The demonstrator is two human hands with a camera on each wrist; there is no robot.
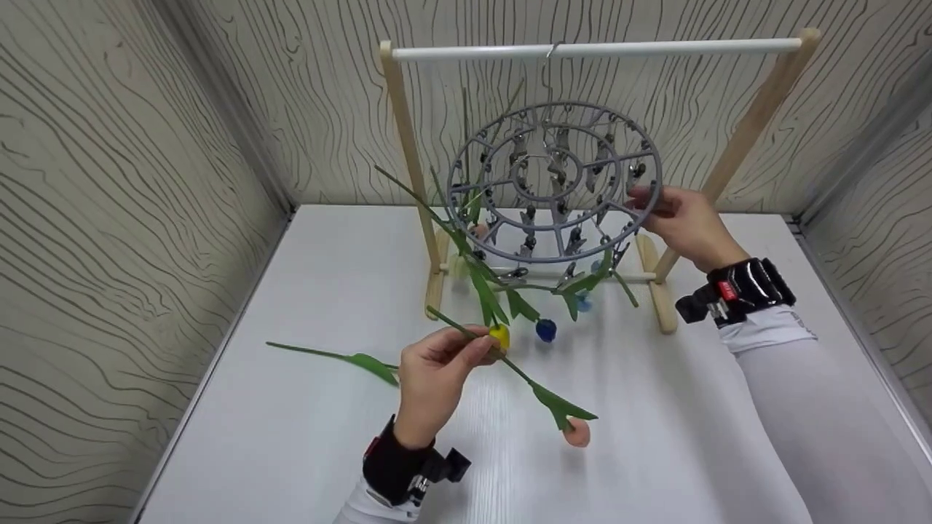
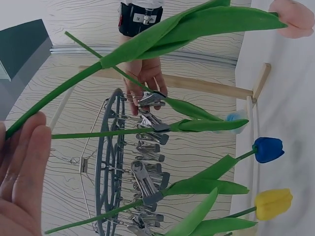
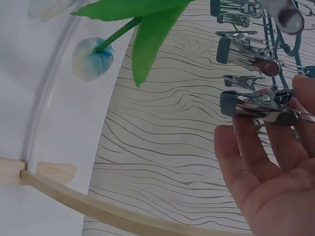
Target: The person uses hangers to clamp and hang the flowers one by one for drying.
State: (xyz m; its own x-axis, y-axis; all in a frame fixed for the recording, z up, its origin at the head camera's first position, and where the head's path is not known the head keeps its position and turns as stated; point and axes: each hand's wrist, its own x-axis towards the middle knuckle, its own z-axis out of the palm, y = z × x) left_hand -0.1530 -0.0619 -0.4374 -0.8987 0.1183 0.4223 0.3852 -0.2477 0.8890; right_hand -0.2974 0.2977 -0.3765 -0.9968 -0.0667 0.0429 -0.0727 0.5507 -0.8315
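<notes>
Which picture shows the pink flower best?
The head view: the whole pink flower shows, hanging head-down on the stem the left hand pinches. The left wrist view catches only part of its bloom at the top corner. The right wrist view does not show it.

The right hand (image 3: 268, 167) is cut off by the frame edge, its thumb hidden.

White table (image 1: 306, 291), wavy-lined walls (image 1: 109, 145)
</notes>
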